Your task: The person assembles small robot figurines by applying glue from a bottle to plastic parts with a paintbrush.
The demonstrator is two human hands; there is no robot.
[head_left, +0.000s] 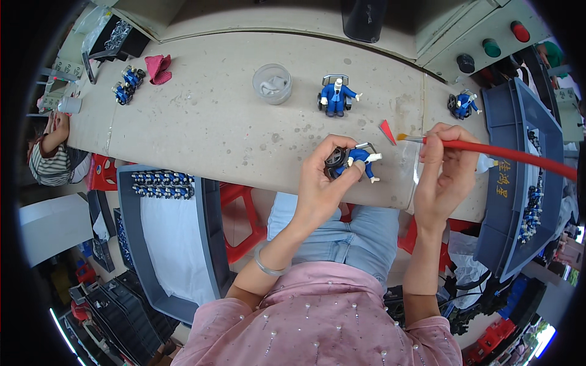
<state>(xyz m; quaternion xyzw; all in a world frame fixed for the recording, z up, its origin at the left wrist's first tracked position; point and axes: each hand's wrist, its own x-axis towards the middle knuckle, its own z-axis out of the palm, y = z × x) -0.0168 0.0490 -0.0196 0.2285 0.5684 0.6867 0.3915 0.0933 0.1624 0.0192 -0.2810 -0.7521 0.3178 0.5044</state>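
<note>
Your left hand (320,183) pinches a blue figurine (354,160); your right hand (442,168) grips a red paintbrush (506,154) beside a red triangular tag (387,131).

Toy-painting workshop, worn workbench (207,122), grey trays (210,232) of blue figurines (162,183), machine control buttons (491,47)

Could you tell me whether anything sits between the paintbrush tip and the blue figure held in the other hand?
Nothing visible does. The right hand holds the red-handled paintbrush, its bristles in open air just right of the blue figure held in the left hand. A red paper scrap lies on the table beyond.
</note>
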